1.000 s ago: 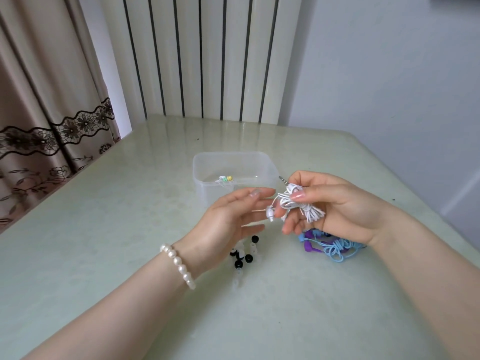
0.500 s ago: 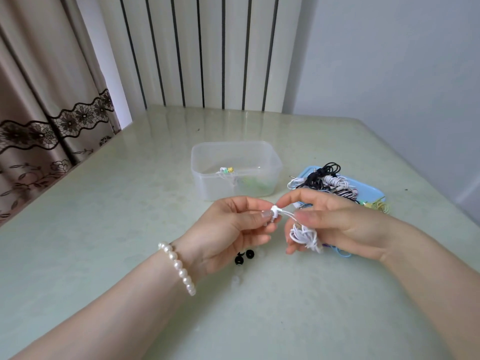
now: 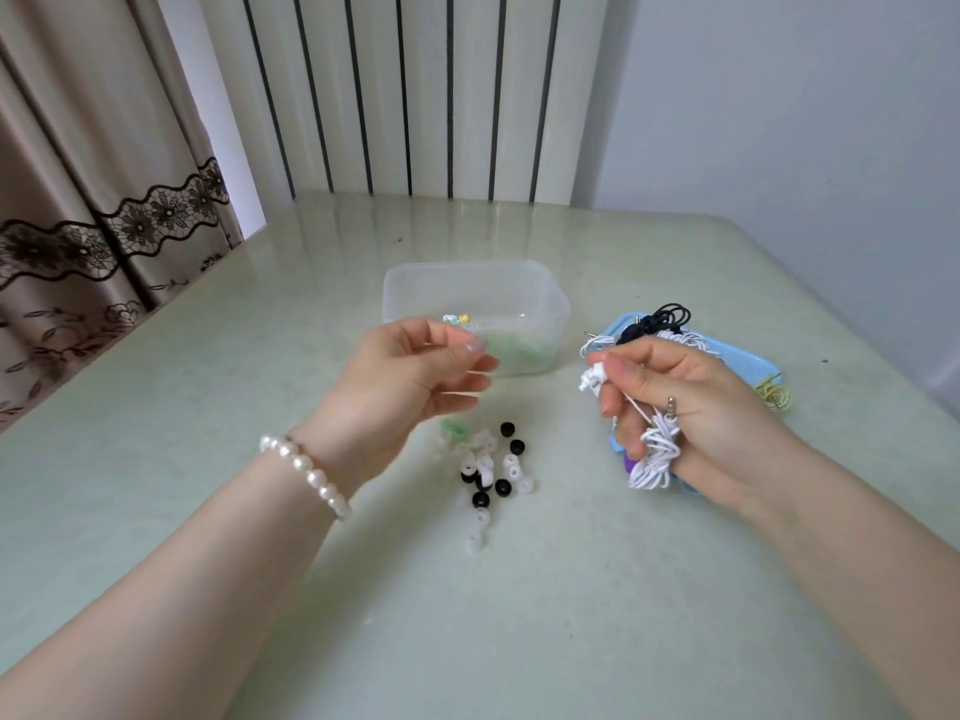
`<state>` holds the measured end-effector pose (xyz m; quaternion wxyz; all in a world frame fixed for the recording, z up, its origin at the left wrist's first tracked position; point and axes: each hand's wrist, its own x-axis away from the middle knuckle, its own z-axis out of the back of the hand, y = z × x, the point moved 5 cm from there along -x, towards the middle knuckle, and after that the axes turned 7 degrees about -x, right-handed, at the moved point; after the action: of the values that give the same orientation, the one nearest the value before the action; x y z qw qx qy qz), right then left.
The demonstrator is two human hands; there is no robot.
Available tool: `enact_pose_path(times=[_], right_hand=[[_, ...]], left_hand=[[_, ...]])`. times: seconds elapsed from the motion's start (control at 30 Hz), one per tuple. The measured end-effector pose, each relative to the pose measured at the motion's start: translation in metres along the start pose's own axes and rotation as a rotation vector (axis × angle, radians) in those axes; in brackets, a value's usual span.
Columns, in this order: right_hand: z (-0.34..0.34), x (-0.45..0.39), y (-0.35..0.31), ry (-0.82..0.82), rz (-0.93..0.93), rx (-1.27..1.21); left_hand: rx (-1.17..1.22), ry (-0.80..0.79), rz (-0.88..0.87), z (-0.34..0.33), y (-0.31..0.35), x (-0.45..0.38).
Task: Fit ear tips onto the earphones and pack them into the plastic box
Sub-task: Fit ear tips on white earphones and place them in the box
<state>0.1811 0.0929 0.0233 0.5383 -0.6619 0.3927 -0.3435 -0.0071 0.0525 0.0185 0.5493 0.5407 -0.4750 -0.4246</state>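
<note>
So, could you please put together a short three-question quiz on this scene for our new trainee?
1. True or false: the right hand grips a coiled white earphone.
2. Where does the pile of loose ear tips lie?
A. inside the plastic box
B. on the table, nearer the camera than the box
C. on the blue lid
3. Fill in: the wrist of the left hand wears a ______ bracelet.

Key
1. True; the earbud end sticks out past its thumb.
2. B
3. pearl
</note>
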Motion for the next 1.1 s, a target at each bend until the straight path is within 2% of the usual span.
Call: enact_pose_path(times=[0.07,0.17,0.23,0.33,0.53,0.77,1.1], right_hand=[[0.005,-0.001,0.004,0.043,-0.039,0.003],[0.007,-0.001,0.009,0.086,-0.078,0.022],[0.005,0.000,0.011,0.088,-0.083,0.036],[0.001,0.001,0.014,0.081,-0.097,0.045],[-0.004,0.000,0.021,0.087,-0.125,0.058],[-0.009,-0.001,0.025,0.047,-0.118,0.069],[-0.009,0.000,0.026,0.031,-0.110,0.066]], left_hand=[[-0.163,0.068,-0.029,0.013,0.001,-0.006],[-0.594,0.184,-0.066,0.028,-0.003,-0.012],[-0.755,0.181,-0.055,0.030,-0.009,-0.014],[-0.782,0.090,-0.028,0.024,-0.017,-0.015],[-0.835,0.014,-0.119,0.007,-0.021,-0.013],[-1.071,0.011,-0.153,-0.004,-0.027,-0.009],[-1.043,-0.015,-0.185,-0.007,-0.021,-0.005]])
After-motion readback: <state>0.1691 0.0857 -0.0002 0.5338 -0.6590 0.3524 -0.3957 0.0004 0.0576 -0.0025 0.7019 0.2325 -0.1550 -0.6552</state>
